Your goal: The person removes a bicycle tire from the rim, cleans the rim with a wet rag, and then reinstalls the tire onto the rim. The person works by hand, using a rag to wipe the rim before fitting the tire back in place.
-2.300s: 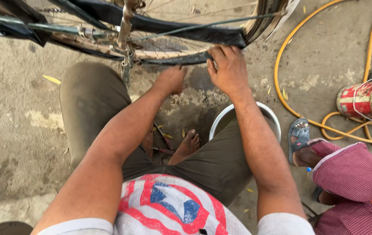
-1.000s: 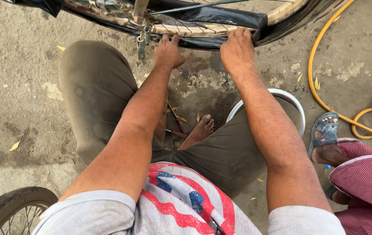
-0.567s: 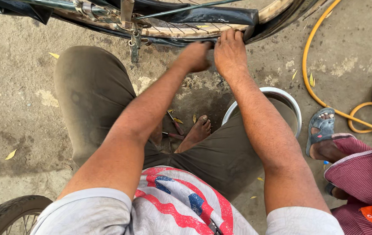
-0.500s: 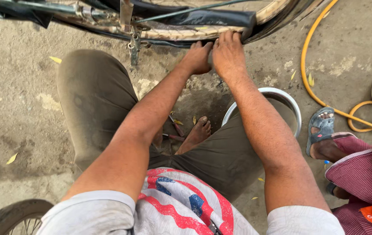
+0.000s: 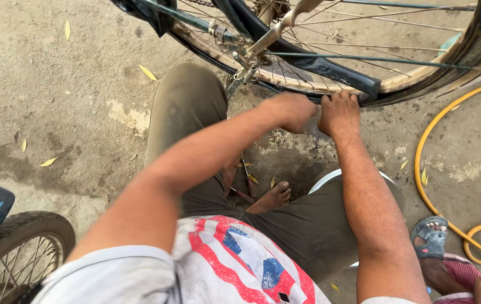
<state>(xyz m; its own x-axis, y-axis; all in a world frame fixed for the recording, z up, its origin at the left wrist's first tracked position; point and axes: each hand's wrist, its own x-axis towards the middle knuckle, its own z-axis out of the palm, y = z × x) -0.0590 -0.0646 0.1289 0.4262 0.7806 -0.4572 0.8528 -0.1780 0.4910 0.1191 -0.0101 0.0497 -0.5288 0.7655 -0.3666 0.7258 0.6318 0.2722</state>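
Both hands are up at the bottom of a bicycle wheel [image 5: 330, 62], side by side and almost touching. Left hand [image 5: 294, 111] is curled with its knuckles up, pressing at the black tyre [image 5: 342, 76] where it meets the rim [image 5: 409, 81]; its fingers are hidden, so I cannot tell if it holds something or just pushes. Right hand [image 5: 340, 112] has its fingers hooked over the edge of the tyre, gripping it. Just above the hands, part of the tyre looks loose and lies flat inside the pale rim, among the thin spokes. Farther right of the hands, the tyre looks to sit around the rim as it should. So I think the tyre work is partly done: one side seems in place, and the bit at the hands is left to sort out. I cannot tell if the tyre is going on or coming off. Below the hands, between the arms, is the person's bare foot [image 5: 271, 197] on the dusty ground [image 5: 55, 84]. A round metal bowl [image 5: 330, 180] peeks out under the right arm. To the right of the right hand, a yellow hose [image 5: 429, 135] curves over the ground. Down by the right elbow, another person's foot in a grey sandal [image 5: 432, 239] shows. Far to the left of the left arm is a second, smaller wheel [image 5: 15, 247].
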